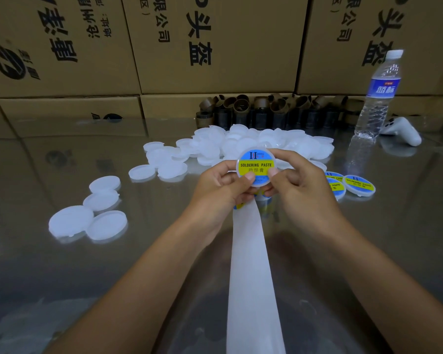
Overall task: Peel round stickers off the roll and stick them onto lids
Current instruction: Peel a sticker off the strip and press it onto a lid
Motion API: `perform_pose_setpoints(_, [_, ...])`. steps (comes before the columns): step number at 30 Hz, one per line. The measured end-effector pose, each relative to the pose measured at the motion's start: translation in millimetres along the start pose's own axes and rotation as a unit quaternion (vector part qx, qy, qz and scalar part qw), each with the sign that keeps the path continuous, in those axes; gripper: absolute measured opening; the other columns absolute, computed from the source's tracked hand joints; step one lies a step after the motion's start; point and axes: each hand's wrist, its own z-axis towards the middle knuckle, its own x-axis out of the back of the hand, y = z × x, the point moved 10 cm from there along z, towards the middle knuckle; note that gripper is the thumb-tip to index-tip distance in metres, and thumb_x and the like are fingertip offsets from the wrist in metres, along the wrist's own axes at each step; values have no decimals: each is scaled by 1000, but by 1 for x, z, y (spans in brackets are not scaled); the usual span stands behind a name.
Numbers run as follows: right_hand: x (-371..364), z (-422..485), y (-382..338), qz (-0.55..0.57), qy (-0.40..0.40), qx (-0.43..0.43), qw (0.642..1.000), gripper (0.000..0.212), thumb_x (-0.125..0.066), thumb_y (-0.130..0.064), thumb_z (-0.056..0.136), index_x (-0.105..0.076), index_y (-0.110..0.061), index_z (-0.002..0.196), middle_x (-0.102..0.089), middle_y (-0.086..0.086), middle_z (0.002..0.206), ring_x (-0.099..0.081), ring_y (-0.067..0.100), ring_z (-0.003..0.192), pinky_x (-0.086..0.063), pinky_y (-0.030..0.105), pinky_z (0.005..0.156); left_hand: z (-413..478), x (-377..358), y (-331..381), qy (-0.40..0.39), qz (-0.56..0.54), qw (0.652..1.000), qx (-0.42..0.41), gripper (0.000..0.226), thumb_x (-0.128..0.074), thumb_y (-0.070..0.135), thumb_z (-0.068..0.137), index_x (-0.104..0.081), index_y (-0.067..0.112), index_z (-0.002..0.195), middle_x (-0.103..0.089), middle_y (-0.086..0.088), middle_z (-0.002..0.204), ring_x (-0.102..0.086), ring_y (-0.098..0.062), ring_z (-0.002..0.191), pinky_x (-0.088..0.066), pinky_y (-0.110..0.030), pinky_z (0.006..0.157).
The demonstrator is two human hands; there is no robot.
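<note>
- Cardboard boxes (pixel 215 47) printed with dark characters wall off the far edge of a glossy grey table (pixel 62 264).
- One lid (pixel 256 166) is held up between the fingers of both hands, above the table, its face turned to the camera. It carries a round blue-and-yellow sticker (pixel 255 167) reading "SOLDERING PASTE".
- The left hand (pixel 215 187) grips the lid's lower left edge: its thumb lies on the sticker face and its fingers curl behind.
- The right hand (pixel 299 182) pinches the right edge — thumb on the face, forefinger bent over the top rim.
- From under the fingers a white backing strip (pixel 251 277) runs down toward the camera between the forearms. Bits of blue and yellow peep out just below the fingers.
- Just right of the right hand's fingers, a few labelled lids (pixel 359 185) lie flat on the table.
- Beyond the fingertips sits a heap of plain white lids (pixel 241 144); more loose lids (pixel 87 221) lie well to the left of the left hand.
- Farther back stand brown cardboard cores (pixel 266 108), and off to the right a water bottle (pixel 377 98) — upright — with a white controller (pixel 404 131) beside it.
</note>
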Motion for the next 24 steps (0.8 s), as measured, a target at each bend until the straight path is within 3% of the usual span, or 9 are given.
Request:
perform_pose_setpoints(5, [1,1,2,-11,-1,-3,1000,35,-50,-7,95,-56,-41,99,-66,-10,57,-61,-2,55,-45,10,54,1,0,-2,-3,10,1000,0,10,-62,9,90,-63,13,98,-72,-5,87,-66,-16,78,-55,-23,70])
perform_pose_setpoints(8, [14,5,10,-13,41,-18,999,37,-49,-9,96,-55,-45,97,-65,-6,60,-60,2,53,-48,16,57,2,5,-4,12,2,1000,5,9,-63,6,89,-62,14,94,-71,-4,79,-66,-12,72,-56,-23,70])
perform_pose_setpoints(14, [85,10,54,33,241,-118,963,23,-43,-11,99,-54,-17,117,-57,0,68,-52,-2,43,-41,12,46,2,26,-12,62,-2,998,25,10,-61,3,90,-61,13,92,-70,2,71,-65,-13,72,-56,-29,77])
perform_pose_setpoints(17, [114,2,80,28,318,-186,929,25,-47,-11,96,-58,-7,118,-61,8,80,-52,9,55,-43,19,53,1,36,-13,86,2,996,26,11,-60,2,90,-62,13,92,-69,5,69,-65,-10,67,-56,-24,69])
perform_pose_setpoints(19, [125,-5,90,30,354,-209,911,22,-50,-8,93,-61,-5,111,-59,10,82,-50,12,57,-45,25,60,0,41,-14,102,6,994,29,12,-60,2,90,-62,14,92,-69,8,67,-65,-8,66,-54,-21,65])
perform_pose_setpoints(24, [133,-14,100,81,383,-236,889,16,-55,-3,90,-62,-3,104,-56,8,66,-54,5,39,-47,13,43,-1,49,-14,129,13,991,32,11,-60,3,90,-62,14,92,-68,5,73,-65,-11,69,-53,-22,67])
